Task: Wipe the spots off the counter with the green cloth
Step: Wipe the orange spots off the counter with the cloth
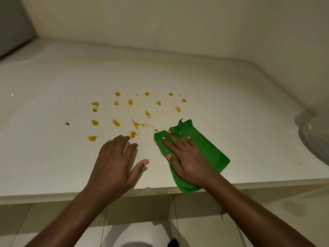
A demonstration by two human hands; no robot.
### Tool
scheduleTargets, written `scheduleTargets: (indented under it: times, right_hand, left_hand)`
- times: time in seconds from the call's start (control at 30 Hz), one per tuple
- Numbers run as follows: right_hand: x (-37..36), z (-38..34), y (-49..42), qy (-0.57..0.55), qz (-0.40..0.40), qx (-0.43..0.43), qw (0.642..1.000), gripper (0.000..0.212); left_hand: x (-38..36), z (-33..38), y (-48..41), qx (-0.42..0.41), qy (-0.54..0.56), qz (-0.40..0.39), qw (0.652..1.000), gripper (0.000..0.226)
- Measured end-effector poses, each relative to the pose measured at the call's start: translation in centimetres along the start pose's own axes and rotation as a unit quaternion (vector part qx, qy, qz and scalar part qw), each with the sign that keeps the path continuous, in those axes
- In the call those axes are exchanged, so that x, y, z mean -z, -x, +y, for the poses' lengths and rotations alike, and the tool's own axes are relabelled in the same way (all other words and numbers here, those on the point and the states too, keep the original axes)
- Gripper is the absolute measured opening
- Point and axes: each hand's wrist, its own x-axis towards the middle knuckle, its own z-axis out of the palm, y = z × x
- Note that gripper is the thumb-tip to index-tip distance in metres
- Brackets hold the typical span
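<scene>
Near the counter's point(231, 107) front edge, the right hand point(187, 157) lay flat, fingers spread, pressing the folded green cloth point(210, 150), one end hanging over that edge. Beside it the left hand point(115, 161) rested open, holding nothing. Most orange spots point(131, 111) remained toward the middle, some smeared; wiping looked barely begun.

The tabletop point(231, 97) carries 1 green cloth point(208, 148) and roughly 20 orange spots point(116, 123) in the frame's centre. 2 hands are in view.
</scene>
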Motion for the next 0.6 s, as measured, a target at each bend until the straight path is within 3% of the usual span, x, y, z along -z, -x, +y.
scheduleTargets:
  times: [0.1, 0.27, 0.33, 0.4, 0.47, 0.6]
  right_hand:
    - [1.2, 2.5, 3.4, -0.002, 0.006, -0.01, 1.0, 0.057]
    - [3.8, 10.3, 0.6, 0.032, 0.029, -0.189, 0.981, 0.055]
    - [3.7, 9.9, -2.5, 0.05, 0.028, -0.271, 0.961, 0.057]
    - [2.7, 6.4, -5.4, 0.059, 0.037, -0.298, 0.952, 0.059]
    - [0.9, 0.9, -7.0, 0.048, 0.042, -0.245, 0.967, 0.061]
    - [-1.7, -7.3, -4.5, -0.002, -0.003, -0.052, 0.999, 0.065]
  left_hand:
    - [-1.1, -0.5, 0.8, 0.003, 0.001, -0.003, 1.0, 0.063]
    - [-2.1, -0.7, 1.4, 0.006, 0.002, -0.019, 1.0, 0.072]
    - [-2.1, -0.5, 1.2, 0.014, 0.006, -0.018, 1.0, 0.075]
    - [-2.0, -0.4, 1.2, 0.024, 0.003, -0.017, 1.0, 0.078]
    - [-2.0, -0.3, 1.2, 0.031, 0.003, -0.015, 0.999, 0.08]
    - [-1.7, 0.1, 1.3, 0.05, 0.001, 0.004, 0.999, 0.084]
